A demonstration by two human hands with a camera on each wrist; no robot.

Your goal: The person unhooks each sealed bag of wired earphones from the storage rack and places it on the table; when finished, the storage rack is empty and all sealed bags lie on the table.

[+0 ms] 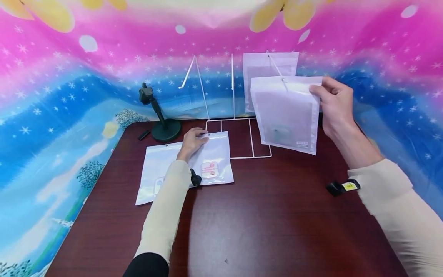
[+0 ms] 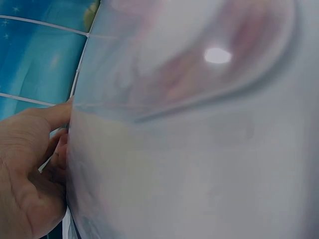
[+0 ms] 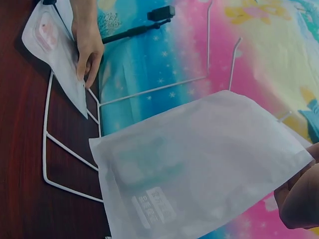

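Note:
My right hand (image 1: 337, 102) pinches the top right corner of a white zip pouch (image 1: 287, 111). A greenish shape shows faintly through this pouch, above a small printed label, and its top edge meets the tip of a white rack hook (image 1: 277, 65). Behind it another white pouch (image 1: 252, 69) hangs on the same rack arm. At the table's left, my left hand (image 1: 194, 142) grips the top edge of a pouch (image 1: 221, 150) with pink-and-white earphones in a clear case (image 1: 209, 169). That pouch fills most of the left wrist view. A further white pouch (image 1: 147, 169) lies partly under my left forearm.
The white wire rack (image 1: 250, 138) stands at the table's back, with two more hooks (image 1: 232, 73) left of the pouches. A small black stand (image 1: 166, 130) holds a device at the back left. A patterned cloth (image 1: 155, 38) surrounds the dark wooden table (image 1: 259, 223).

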